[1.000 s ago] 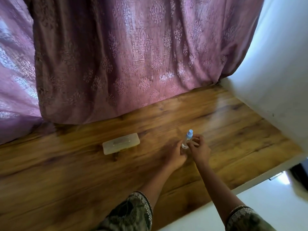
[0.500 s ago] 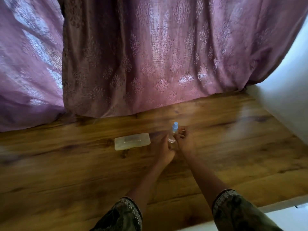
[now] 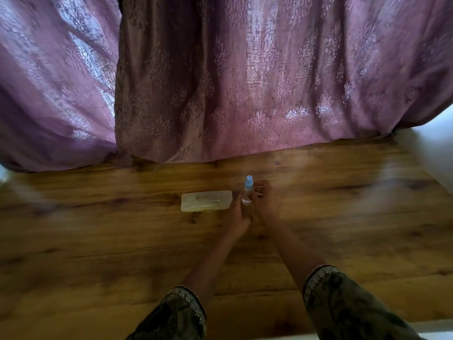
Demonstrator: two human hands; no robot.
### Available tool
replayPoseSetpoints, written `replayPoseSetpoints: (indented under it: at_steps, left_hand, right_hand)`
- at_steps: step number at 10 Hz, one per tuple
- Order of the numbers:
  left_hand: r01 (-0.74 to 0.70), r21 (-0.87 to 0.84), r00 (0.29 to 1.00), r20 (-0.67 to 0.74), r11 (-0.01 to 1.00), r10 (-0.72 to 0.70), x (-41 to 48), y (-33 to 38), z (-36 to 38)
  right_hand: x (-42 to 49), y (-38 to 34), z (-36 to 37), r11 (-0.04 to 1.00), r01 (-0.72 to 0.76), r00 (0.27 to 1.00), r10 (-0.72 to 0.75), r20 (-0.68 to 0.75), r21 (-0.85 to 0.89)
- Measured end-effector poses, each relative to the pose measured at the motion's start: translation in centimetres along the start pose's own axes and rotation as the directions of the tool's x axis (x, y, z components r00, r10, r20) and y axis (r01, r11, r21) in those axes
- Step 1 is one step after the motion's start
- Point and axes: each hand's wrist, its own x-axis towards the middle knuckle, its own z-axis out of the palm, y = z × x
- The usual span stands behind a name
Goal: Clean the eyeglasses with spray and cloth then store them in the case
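A small clear spray bottle (image 3: pixel 247 192) with a pale blue cap stands upright on the wooden table (image 3: pixel 98 241). My right hand (image 3: pixel 267 204) wraps its fingers around the bottle from the right. My left hand (image 3: pixel 236 215) curls against the bottle's base from the left. Just left of both hands, a translucent, cream-coloured glasses case (image 3: pixel 206 201) lies flat and closed. Something faint shows through its lid, but I cannot tell what. No eyeglasses or cloth are visible outside the case.
A purple patterned curtain (image 3: pixel 245 94) hangs down onto the table's far edge, close behind the case and bottle. A white wall (image 3: pixel 436 143) borders the table at the right. The table's near edge (image 3: pixel 269 332) runs just below my sleeves.
My head has turned, so the table now lies square in view. Both hands stay on the bottle, which now stands closer to the right end of the case.
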Motion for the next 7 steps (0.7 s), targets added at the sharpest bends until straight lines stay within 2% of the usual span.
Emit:
replayPoseSetpoints:
  at_steps: [2, 5, 6, 7]
  left_hand:
    - [-0.010, 0.008, 1.000, 0.009, 1.000, 0.010, -0.9, 0.8, -0.9]
    - [-0.010, -0.005, 0.999, -0.040, 1.000, 0.010, -3.0, -0.1, -2.8]
    - [-0.039, -0.005, 0.996, -0.085, 0.999, 0.038, -4.0, -0.1, -3.6]
    - [-0.062, 0.090, 0.978, -0.193, 0.994, 0.079, -4.9, -0.4, -4.6]
  right_hand:
    - [-0.2, 0.0, -0.1, 1.000, -0.007, 1.000, 0.007, 0.015, 0.017]
    - [-3.2, 0.0, -0.3, 1.000, -0.016, 0.996, 0.017, -0.086, 0.005]
    - [-4.6, -0.3, -0.1, 1.000, -0.016, 0.994, 0.014, -0.104, -0.026]
    - [-6.1, -0.7, 0.6, 0.997, 0.007, 0.994, -0.016, -0.110, -0.081]
